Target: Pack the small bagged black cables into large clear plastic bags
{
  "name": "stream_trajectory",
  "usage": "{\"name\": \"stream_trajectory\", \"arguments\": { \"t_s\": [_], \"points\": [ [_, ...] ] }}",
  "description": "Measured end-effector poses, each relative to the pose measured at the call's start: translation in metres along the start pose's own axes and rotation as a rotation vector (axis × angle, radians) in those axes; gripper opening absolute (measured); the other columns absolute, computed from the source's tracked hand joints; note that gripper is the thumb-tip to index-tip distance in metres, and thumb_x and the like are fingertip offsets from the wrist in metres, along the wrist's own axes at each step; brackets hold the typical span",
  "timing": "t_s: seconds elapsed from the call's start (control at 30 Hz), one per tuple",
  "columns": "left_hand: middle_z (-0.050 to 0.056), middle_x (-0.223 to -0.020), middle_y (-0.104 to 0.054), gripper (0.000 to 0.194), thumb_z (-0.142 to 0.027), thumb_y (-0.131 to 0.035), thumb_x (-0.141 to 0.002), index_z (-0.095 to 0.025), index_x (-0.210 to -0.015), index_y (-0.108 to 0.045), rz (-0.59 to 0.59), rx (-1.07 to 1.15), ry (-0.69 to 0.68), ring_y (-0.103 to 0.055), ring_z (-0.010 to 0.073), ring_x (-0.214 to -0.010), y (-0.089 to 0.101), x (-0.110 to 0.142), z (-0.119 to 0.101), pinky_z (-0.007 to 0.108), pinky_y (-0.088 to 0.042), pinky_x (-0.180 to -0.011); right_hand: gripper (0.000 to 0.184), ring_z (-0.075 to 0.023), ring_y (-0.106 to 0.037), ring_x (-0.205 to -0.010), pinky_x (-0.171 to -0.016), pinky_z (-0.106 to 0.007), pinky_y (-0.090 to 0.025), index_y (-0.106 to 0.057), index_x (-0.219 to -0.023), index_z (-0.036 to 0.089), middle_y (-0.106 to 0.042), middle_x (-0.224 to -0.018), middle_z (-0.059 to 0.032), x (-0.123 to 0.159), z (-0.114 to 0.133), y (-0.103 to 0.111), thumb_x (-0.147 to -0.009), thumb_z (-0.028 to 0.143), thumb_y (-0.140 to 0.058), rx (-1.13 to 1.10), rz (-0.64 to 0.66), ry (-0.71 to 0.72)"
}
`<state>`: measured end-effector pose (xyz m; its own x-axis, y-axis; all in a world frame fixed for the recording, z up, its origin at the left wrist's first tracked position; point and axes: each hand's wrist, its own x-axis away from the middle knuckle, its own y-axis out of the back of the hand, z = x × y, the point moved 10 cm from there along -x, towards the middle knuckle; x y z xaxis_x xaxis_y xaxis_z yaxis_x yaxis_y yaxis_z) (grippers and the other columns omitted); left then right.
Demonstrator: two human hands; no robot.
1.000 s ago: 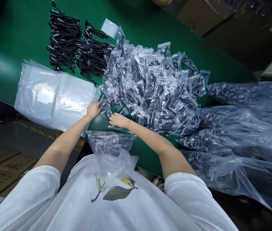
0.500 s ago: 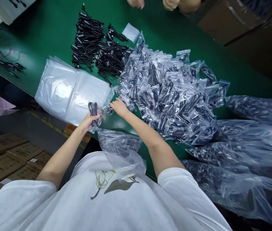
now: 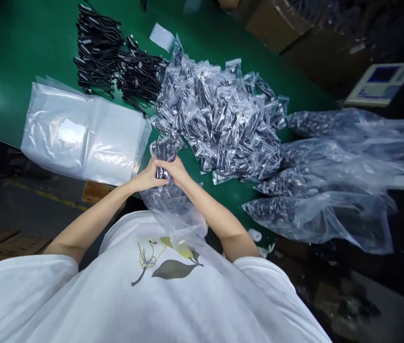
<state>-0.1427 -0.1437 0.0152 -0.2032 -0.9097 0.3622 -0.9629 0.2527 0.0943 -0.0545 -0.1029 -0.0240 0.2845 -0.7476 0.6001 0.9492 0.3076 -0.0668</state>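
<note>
Both hands are closed around a bundle of bagged black cables (image 3: 164, 150) just over the table's near edge. My left hand (image 3: 149, 176) grips it from the left, and my right hand (image 3: 175, 169) wraps it from the right with the thumb across the front. Below the hands, against my shirt, hangs a large clear plastic bag (image 3: 173, 209); bagged cables show dimly inside. A big heap of zip bags with cables (image 3: 219, 119) lies right of the hands. To the left is a stack of flat clear plastic bags (image 3: 109, 138).
Loose black cables (image 3: 98, 47) lie in piles at the back left of the green table (image 3: 37, 38). Several large filled plastic bags (image 3: 330, 174) line the right side. Cardboard boxes (image 3: 277, 28) and a device with a display (image 3: 382, 85) stand beyond.
My right hand has left the heap's edge and joined my left at the bundle. The bundle has moved right. The view has swung to the right.
</note>
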Motion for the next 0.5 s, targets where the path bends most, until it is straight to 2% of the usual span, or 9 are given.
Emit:
{"name": "stream_trajectory", "arguments": {
  "t_s": [0.07,0.1,0.17,0.23,0.3,0.33,0.4,0.47,0.5],
  "points": [
    [0.016,-0.152,-0.044,0.085,-0.053,-0.075,-0.078,-0.021,-0.149,-0.043,0.082,-0.128,-0.081,-0.035,0.0373,-0.146,-0.007,0.031,-0.042,0.049,-0.032,-0.120,0.048,-0.0249,-0.070,-0.104,-0.101,-0.044,-0.055,-0.066,-0.103,0.015,-0.075,-0.107,-0.0065,0.016,0.027,0.031,-0.064,0.038,-0.084,0.004,-0.081,0.100],
    [0.015,-0.153,-0.043,0.077,-0.058,-0.065,-0.087,-0.024,-0.151,-0.041,0.100,-0.176,-0.122,-0.040,0.0349,-0.143,-0.010,0.051,-0.064,0.047,-0.038,-0.116,0.046,-0.0247,-0.070,-0.104,-0.101,-0.045,-0.055,-0.066,-0.101,0.015,-0.075,-0.106,-0.0063,0.027,0.043,0.053,-0.066,0.040,-0.083,0.010,-0.147,0.183],
    [0.013,-0.140,-0.053,0.077,-0.064,-0.061,-0.089,-0.028,-0.153,-0.037,0.142,-0.286,-0.231,-0.054,0.0309,-0.126,-0.020,0.093,-0.108,0.044,-0.047,-0.106,0.047,-0.0247,-0.071,-0.105,-0.101,-0.045,-0.055,-0.066,-0.102,0.015,-0.074,-0.107,-0.0065,0.060,0.075,0.106,-0.070,0.047,-0.081,0.031,-0.335,0.364],
    [0.011,-0.124,-0.060,0.081,-0.068,-0.064,-0.085,-0.027,-0.151,-0.041,0.240,-0.449,-0.317,-0.060,0.0290,-0.111,-0.040,0.130,-0.136,0.043,-0.051,-0.097,0.049,-0.0258,-0.071,-0.107,-0.099,-0.046,-0.056,-0.066,-0.103,0.016,-0.073,-0.108,-0.0079,0.111,0.096,0.154,-0.075,0.055,-0.075,0.065,-0.528,0.520],
    [0.011,-0.115,-0.062,0.070,-0.065,-0.059,-0.089,-0.023,-0.143,-0.049,0.293,-0.601,-0.365,-0.061,0.0280,-0.103,-0.057,0.153,-0.144,0.041,-0.053,-0.091,0.050,-0.0274,-0.071,-0.108,-0.095,-0.048,-0.057,-0.066,-0.104,0.016,-0.072,-0.108,-0.0093,0.172,0.101,0.182,-0.080,0.061,-0.068,0.116,-0.684,0.628],
    [0.011,-0.112,-0.062,0.061,-0.062,-0.054,-0.094,-0.021,-0.138,-0.053,0.300,-0.656,-0.369,-0.062,0.0271,-0.100,-0.062,0.157,-0.143,0.039,-0.053,-0.087,0.050,-0.0280,-0.071,-0.107,-0.093,-0.048,-0.058,-0.066,-0.105,0.017,-0.071,-0.107,-0.0096,0.204,0.097,0.187,-0.082,0.062,-0.066,0.142,-0.754,0.656],
    [0.008,-0.102,-0.064,0.050,-0.056,-0.048,-0.099,-0.021,-0.134,-0.055,0.340,-0.702,-0.329,-0.064,0.0235,-0.089,-0.070,0.157,-0.135,0.035,-0.051,-0.078,0.047,-0.0282,-0.071,-0.105,-0.092,-0.049,-0.059,-0.067,-0.104,0.019,-0.072,-0.104,-0.0093,0.260,0.073,0.182,-0.083,0.060,-0.064,0.187,-0.874,0.641],
    [0.001,-0.087,-0.063,0.052,-0.057,-0.052,-0.097,-0.023,-0.137,-0.051,0.459,-0.664,-0.259,-0.062,0.0186,-0.072,-0.081,0.155,-0.124,0.030,-0.047,-0.066,0.042,-0.0284,-0.071,-0.105,-0.094,-0.050,-0.059,-0.066,-0.106,0.022,-0.073,-0.104,-0.0088,0.297,0.038,0.161,-0.086,0.057,-0.060,0.246,-0.893,0.522],
    [-0.002,-0.081,-0.061,0.057,-0.059,-0.055,-0.094,-0.023,-0.138,-0.049,0.515,-0.633,-0.227,-0.060,0.0169,-0.065,-0.086,0.155,-0.120,0.028,-0.045,-0.062,0.040,-0.0291,-0.070,-0.108,-0.097,-0.051,-0.058,-0.065,-0.108,0.023,-0.073,-0.105,-0.0093,0.306,0.018,0.144,-0.087,0.056,-0.056,0.289,-0.838,0.441]
  ]
}}
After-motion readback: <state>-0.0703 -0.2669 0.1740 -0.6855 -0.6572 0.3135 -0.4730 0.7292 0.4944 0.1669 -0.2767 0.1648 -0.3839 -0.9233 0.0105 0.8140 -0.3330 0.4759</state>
